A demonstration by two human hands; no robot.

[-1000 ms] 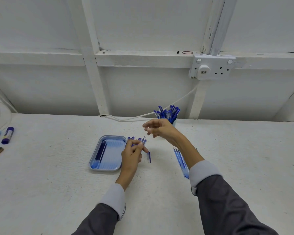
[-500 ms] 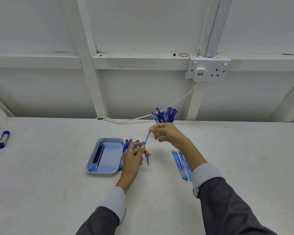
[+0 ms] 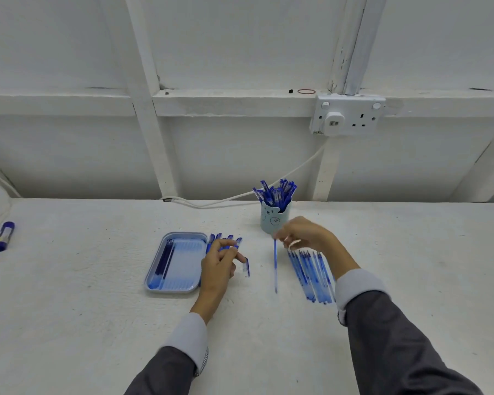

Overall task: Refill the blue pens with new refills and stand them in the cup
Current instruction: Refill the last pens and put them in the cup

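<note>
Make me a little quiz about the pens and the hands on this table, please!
1. True or false: the cup stands at the back of the table, full of pens.
2. What does the right hand hold? A) a glue stick B) a thin refill C) the tray
3. Fill in: the tray lies just to the ____ of the left hand.

Key: 1 true; 2 B, it hangs from the fingertips beside the row of refills; 3 left.
</note>
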